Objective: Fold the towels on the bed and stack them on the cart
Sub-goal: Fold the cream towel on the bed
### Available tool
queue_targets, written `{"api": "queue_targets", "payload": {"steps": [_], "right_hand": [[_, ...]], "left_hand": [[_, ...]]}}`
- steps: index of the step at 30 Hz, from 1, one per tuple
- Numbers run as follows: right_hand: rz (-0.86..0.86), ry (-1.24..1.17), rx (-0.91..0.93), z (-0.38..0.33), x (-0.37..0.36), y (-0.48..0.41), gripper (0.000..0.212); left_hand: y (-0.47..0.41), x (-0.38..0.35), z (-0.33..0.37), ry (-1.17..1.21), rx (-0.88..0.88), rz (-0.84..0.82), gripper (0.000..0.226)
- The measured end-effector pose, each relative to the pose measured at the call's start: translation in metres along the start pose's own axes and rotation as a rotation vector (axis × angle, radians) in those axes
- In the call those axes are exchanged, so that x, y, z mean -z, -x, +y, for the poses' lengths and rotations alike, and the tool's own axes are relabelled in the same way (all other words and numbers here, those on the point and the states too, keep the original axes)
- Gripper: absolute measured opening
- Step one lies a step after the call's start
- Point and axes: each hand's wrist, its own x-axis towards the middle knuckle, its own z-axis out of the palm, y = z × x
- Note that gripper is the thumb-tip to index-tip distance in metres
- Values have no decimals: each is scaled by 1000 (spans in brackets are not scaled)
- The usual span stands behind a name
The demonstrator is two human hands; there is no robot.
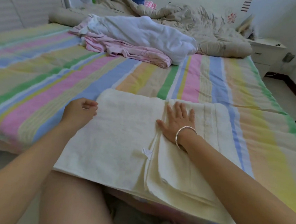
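Observation:
A cream towel (pixel 117 136) lies spread on the near edge of the striped bed (pixel 41 73), its right part folded over in layers. My right hand (pixel 177 121), with a silver bangle at the wrist, presses flat on the folded part, fingers spread. My left hand (pixel 80 109) rests at the towel's far left corner with fingers curled; whether it pinches the edge is unclear. Farther back lie a crumpled white towel (pixel 149 35) and a pink towel (pixel 127 51) in a heap. No cart is in view.
A rumpled beige quilt (pixel 193 25) covers the head of the bed. A white nightstand (pixel 267 52) stands at the right by the wall. Bare floor shows to the right of the bed and at lower left.

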Motion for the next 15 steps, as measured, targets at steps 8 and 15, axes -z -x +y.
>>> {"api": "queue_targets", "payload": {"steps": [8,15], "right_hand": [[-57,-94,77,-33,10,74,67],[-65,-61,77,-32,-5,73,65]], "left_hand": [[-19,12,-2,-354,150,-73,31],[-5,51,19,-202,433,-566,52]]}}
